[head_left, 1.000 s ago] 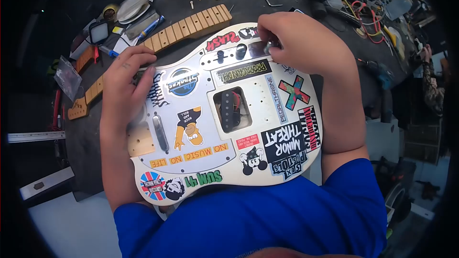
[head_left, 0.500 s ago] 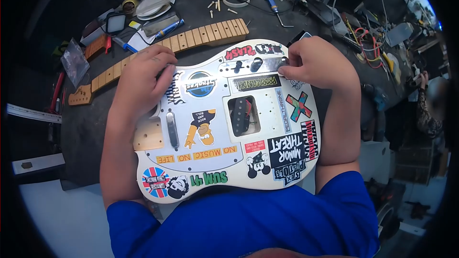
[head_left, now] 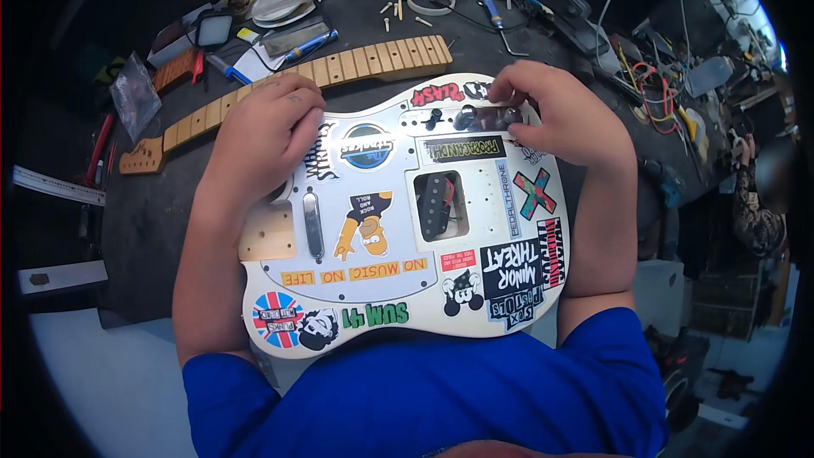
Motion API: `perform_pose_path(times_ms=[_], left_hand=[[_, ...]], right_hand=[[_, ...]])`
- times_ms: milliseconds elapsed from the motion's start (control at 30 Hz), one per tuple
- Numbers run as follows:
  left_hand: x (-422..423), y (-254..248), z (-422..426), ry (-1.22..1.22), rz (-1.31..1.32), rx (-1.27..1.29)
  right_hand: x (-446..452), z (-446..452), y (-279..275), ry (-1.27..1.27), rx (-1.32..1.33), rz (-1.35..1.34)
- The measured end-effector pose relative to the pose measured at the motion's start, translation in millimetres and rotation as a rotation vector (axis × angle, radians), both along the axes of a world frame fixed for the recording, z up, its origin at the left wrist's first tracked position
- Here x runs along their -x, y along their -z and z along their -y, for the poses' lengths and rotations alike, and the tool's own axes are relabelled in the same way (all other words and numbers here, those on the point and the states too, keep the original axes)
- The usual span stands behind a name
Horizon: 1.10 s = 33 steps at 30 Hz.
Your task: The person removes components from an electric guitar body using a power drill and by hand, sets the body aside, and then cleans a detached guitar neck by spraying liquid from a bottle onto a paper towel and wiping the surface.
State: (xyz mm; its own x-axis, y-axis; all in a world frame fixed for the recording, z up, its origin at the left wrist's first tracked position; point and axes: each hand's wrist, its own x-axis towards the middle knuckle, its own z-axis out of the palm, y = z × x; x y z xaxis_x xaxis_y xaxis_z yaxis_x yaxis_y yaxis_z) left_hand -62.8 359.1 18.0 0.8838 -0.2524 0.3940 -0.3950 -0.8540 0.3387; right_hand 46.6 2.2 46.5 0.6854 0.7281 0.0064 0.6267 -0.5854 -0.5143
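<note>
A white electric guitar body [head_left: 462,322] covered in band stickers lies in front of my chest, its pickguard [head_left: 398,203] on top. My left hand [head_left: 275,123] is wrapped over the body's upper left edge, fingertips out of sight. On the metal control plate [head_left: 449,120] along the far edge are a small switch [head_left: 433,117] and knobs [head_left: 465,115]. My right hand [head_left: 564,110] hovers at the plate's right end, thumb and forefinger apart on either side of the end knob [head_left: 509,116]. A dark pickup [head_left: 436,203] shows in the body's open cavity.
A guitar neck [head_left: 339,68] lies on the dark bench behind the body. Screwdrivers [head_left: 309,47], a hex-tipped tool [head_left: 493,13], a cable coil [head_left: 431,0] and a plastic bag [head_left: 134,97] surround it. Tangled leads [head_left: 649,80] sit at right. Another person's arm [head_left: 750,195] appears far right.
My right thumb and forefinger have spread apart from their pinch at the end knob. The guitar body shifts slightly right in view, while my left hand stays on its edge.
</note>
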Motion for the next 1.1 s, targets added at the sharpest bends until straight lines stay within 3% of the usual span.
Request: perform_pose_path(times_ms=[233,333,433,533,633,833,933,1033,1100], left_hand=[[1,0,0,-0.024,-0.006,-0.016],[1,1,0,-0.024,-0.006,-0.025],[1,0,0,-0.031,-0.019,-0.015],[1,2,-1,-0.029,-0.02,-0.017],[0,2,-1,-0.029,-0.019,-0.015],[0,3,-2,-0.027,-0.004,-0.029],[0,3,-3,-0.016,-0.001,-0.015],[0,3,-4,-0.008,0.001,-0.026],[0,4,-4,-0.001,0.006,-0.015]], right_hand=[[-2,1,-4,0.184,0.164,0.05],[1,-3,-16,0.285,0.297,-0.057],[3,-1,-14,0.278,0.255,0.042],[4,1,-10,0.26,0.205,-0.031],[2,4,0,0.025,0.085,0.179],[-1,2,6,-0.043,0.025,0.207],[10,-7,-12,0.236,0.224,0.009],[6,2,-17,0.192,0.398,-0.046],[12,-4,-21,0.272,0.36,0.008]])
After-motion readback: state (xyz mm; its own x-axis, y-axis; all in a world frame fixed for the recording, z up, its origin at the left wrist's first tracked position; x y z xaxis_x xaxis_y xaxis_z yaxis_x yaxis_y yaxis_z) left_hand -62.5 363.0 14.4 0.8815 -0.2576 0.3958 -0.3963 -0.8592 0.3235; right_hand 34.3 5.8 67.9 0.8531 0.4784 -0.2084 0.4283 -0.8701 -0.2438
